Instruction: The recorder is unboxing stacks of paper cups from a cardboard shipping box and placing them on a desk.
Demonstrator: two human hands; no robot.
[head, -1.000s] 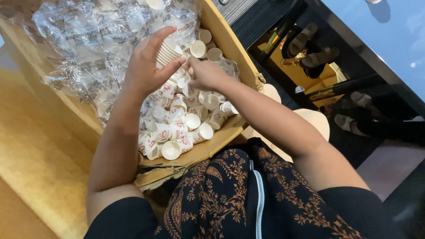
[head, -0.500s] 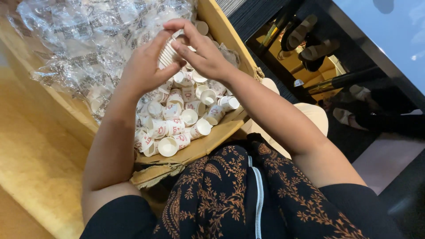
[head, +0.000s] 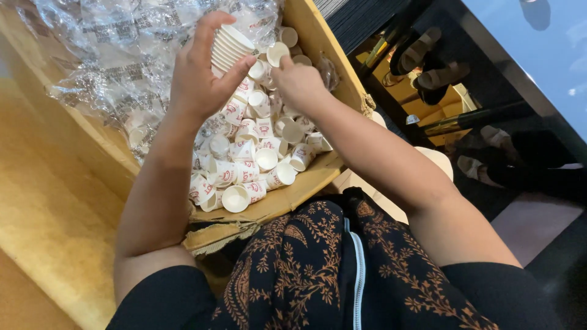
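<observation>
My left hand (head: 199, 79) grips a nested stack of small white paper cups (head: 227, 44), held above an open cardboard box (head: 293, 198). Many loose small paper cups (head: 251, 162), white with red print, lie heaped in the box. My right hand (head: 299, 82) reaches down into the heap just right of the stack, fingers curled around one loose cup (head: 276, 54). Crumpled clear plastic wrap (head: 104, 55) fills the left part of the box.
A yellow wooden surface (head: 43, 201) lies left of the box. To the right, a dark glass table (head: 520, 55) stands over several sandals (head: 428, 64) on the floor. My dark patterned clothing (head: 318, 269) fills the lower part of the view.
My right hand dropped from the top of the stack back down into the loose cups. The left hand kept holding the stack, slightly raised.
</observation>
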